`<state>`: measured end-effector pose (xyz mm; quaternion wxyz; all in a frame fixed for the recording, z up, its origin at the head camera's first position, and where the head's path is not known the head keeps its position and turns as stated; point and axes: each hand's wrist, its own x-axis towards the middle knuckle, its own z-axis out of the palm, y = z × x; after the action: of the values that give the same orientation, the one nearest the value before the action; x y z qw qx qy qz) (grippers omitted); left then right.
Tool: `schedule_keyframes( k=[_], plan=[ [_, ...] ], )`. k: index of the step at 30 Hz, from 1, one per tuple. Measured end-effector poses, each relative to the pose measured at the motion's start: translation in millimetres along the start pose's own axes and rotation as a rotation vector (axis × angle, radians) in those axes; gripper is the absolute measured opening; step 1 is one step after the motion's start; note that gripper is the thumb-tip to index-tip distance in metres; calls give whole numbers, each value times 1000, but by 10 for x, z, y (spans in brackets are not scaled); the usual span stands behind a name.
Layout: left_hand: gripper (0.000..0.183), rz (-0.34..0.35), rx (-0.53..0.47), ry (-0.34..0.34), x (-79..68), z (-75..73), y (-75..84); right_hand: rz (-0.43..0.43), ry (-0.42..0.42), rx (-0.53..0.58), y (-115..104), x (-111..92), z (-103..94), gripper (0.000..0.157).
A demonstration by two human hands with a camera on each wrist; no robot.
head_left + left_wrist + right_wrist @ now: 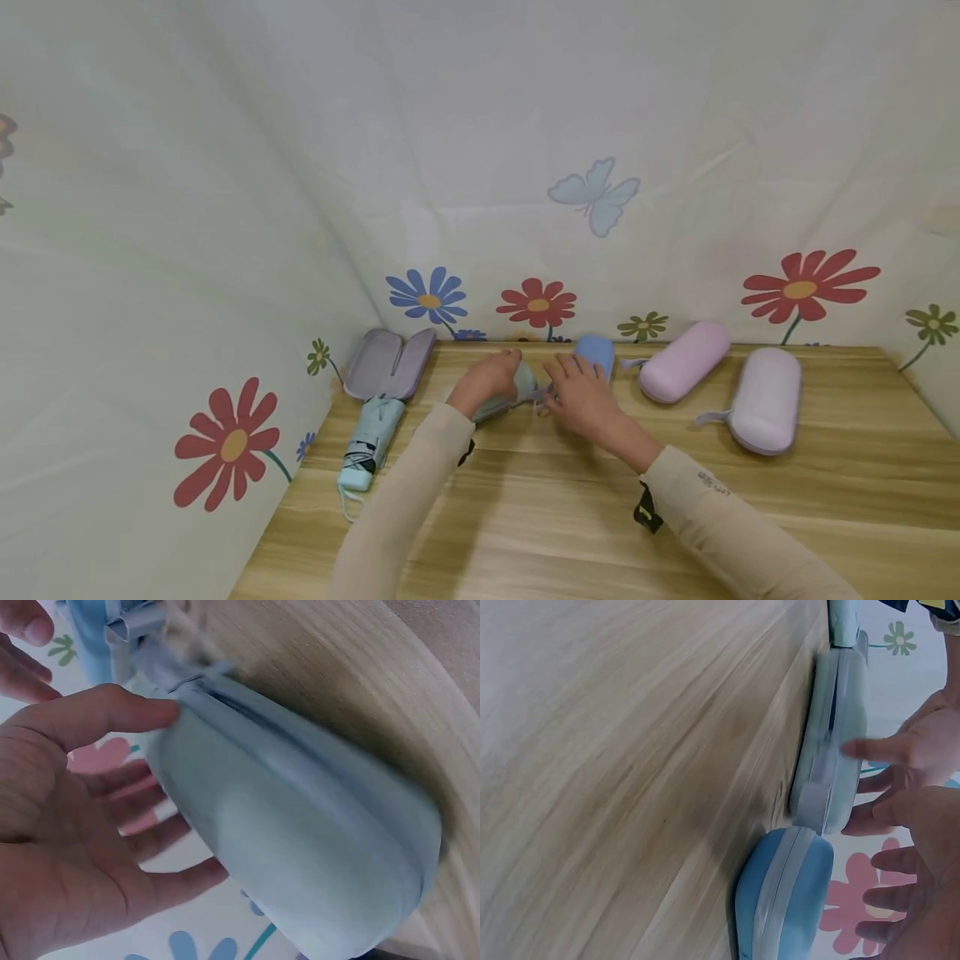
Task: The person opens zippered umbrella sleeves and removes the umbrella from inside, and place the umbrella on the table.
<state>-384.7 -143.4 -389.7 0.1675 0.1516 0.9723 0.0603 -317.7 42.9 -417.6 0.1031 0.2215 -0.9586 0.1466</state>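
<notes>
In the head view my left hand (491,382) is over a pale green zippered case (292,817) lying on the table. My left thumb presses near the case's strap end, with the other fingers along its back side, holding it lightly. My right hand (585,398) is just right of that case, fingers spread and holding nothing. Beyond the right fingers sits a blue zippered case (810,885), partly covered in the head view. The green case's grey strap (161,664) is blurred between the two cases.
An unzipped lavender case (371,367) lies spread at the back left. In front of it is a folded light teal umbrella (372,437) with a wrist cord. To the right rest a pink case (684,362) and a pale lilac case (767,402). A flowered curtain (480,242) hangs behind.
</notes>
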Motion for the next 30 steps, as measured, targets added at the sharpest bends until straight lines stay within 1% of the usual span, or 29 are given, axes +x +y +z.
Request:
schedule_keyframes(
  k=[2, 4, 5, 7, 8, 9, 11, 12, 13, 15, 16, 17, 19, 20, 21, 23, 26, 30],
  plan=[
    [61, 74, 38, -8, -21, -7, 14, 16, -14, -11, 16, -5, -16, 54],
    [53, 157, 92, 6, -46, 9, 13, 30, -35, -16, 29, -14, -30, 54],
    [50, 206, 118, 14, -59, 24, 6, 37, -44, -16, 35, -20, -36, 55],
    [44, 294, 156, 61, -85, 66, -24, 42, -55, -18, 46, -37, -48, 55],
    [41, 332, 154, 86, -98, 84, -46, 44, -56, -16, 48, -39, -51, 55],
    [38, 360, 132, 114, -112, 104, -70, 44, -58, -17, 51, -42, -52, 55],
    [32, 384, 66, 180, -135, 144, -120, 46, -57, -18, 56, -44, -51, 54],
    [27, 372, 28, 223, -145, 160, -144, 48, -57, -20, 58, -45, -49, 53],
    [23, 342, -4, 260, -158, 177, -167, 51, -57, -21, 60, -44, -47, 53],
    [21, 235, -76, 317, -187, 209, -204, 56, -57, -19, 63, -41, -43, 53],
    [26, 169, -96, 332, -198, 232, -223, 57, -56, -15, 63, -40, -36, 53],
    [33, 103, -116, 338, -216, 251, -237, 59, -57, -11, 62, -38, -30, 52],
    [47, -17, -135, 323, -244, 286, -256, 58, -57, -8, 60, -35, -21, 52],
    [52, -56, -142, 314, -254, 300, -260, 57, -57, -7, 57, -32, -20, 52],
    [55, -84, -142, 304, -262, 311, -260, 55, -55, -5, 54, -28, -20, 52],
    [60, -113, -133, 293, -269, 326, -248, 53, -48, -10, 52, -24, -18, 51],
    [64, -138, -144, 317, -257, 335, -213, 52, -38, -14, 44, -17, -21, 50],
    [67, -157, -199, 362, -220, 334, -161, 57, -48, -8, 29, -14, -10, 48]
  ],
)
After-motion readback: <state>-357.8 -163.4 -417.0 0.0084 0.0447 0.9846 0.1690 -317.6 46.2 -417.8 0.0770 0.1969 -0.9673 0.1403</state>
